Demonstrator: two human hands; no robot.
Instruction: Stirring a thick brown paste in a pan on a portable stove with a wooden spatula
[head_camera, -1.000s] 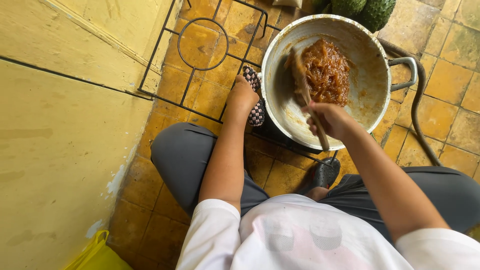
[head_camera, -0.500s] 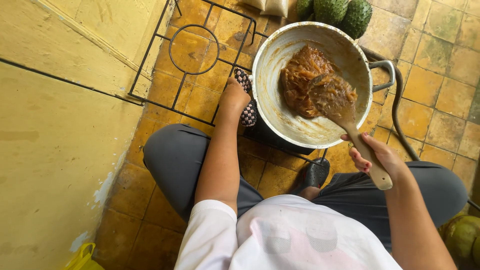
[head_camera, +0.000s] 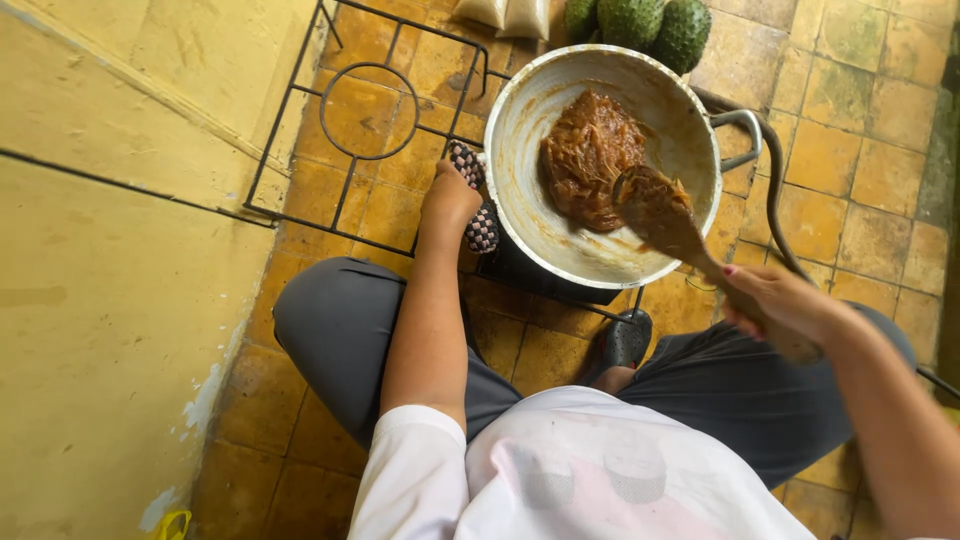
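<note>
1. A person is crouching on a tiled floor (head_camera: 850, 150) over a metal pot (head_camera: 560, 240) of sticky brown paste (head_camera: 585, 155).
2. The left hand (head_camera: 450, 195) is clamping a checked cloth (head_camera: 478, 200) against the pot's rim.
3. The right hand (head_camera: 785, 305) is wrapping tightly around a wooden spoon (head_camera: 665, 215), its blade lifting paste.
4. Stirring well probably means bracing the pot firmly and scraping the bottom evenly.

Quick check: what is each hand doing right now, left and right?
Left hand: closed on a checkered cloth at the pot rim.
Right hand: closed around the wooden spoon handle.
</note>
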